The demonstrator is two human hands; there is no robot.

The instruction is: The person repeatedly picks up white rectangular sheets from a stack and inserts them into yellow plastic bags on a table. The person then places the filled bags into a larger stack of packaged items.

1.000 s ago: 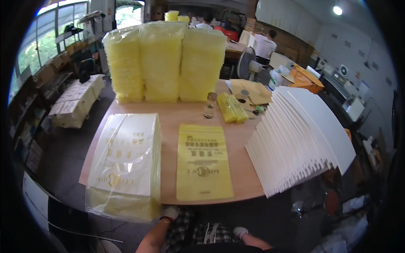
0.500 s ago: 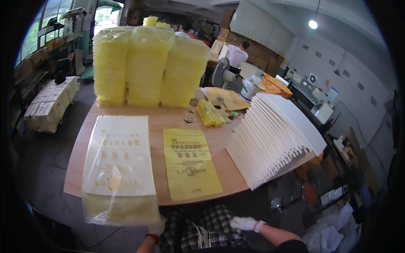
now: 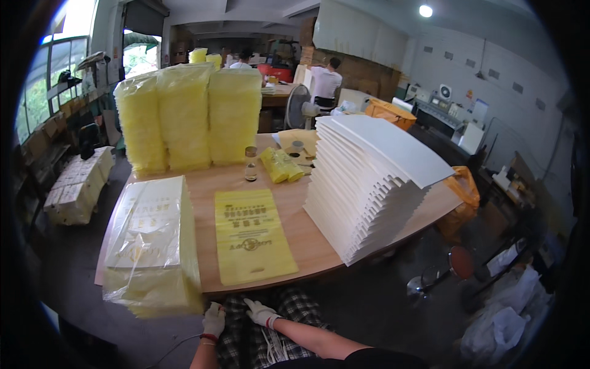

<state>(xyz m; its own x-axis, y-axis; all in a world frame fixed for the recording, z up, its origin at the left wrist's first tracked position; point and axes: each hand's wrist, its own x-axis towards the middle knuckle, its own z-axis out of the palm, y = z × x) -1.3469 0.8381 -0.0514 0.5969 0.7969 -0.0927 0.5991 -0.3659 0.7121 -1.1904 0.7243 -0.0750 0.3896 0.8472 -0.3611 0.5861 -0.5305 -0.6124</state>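
Both my hands wear white gloves and rest low over the dark plaid cloth on my lap. My left hand (image 3: 214, 320) is just below the table edge, beside the lower corner of a tall stack of plastic-wrapped pale packs (image 3: 147, 237). Its fingers are loosely bent, and nothing shows in them. My right hand (image 3: 263, 313) lies over the plaid cloth (image 3: 236, 335), fingers stretched toward the left hand, with nothing visible in it. Beyond them, a flat yellow printed plastic bag (image 3: 253, 237) lies on the table, apart from both hands.
A tall fanned stack of white sheets (image 3: 362, 190) stands on the table's right. Yellow bag stacks (image 3: 184, 117) rise at the back left. Between them are a clear cylinder (image 3: 251, 172) and a folded yellow bundle (image 3: 281, 165). A stool (image 3: 461, 263) stands right; co-workers sit beyond.
My right hand has moved left across my lap, closer to my left hand. My left hand has come out further from beside the packs. The view has shifted; table things look unmoved.
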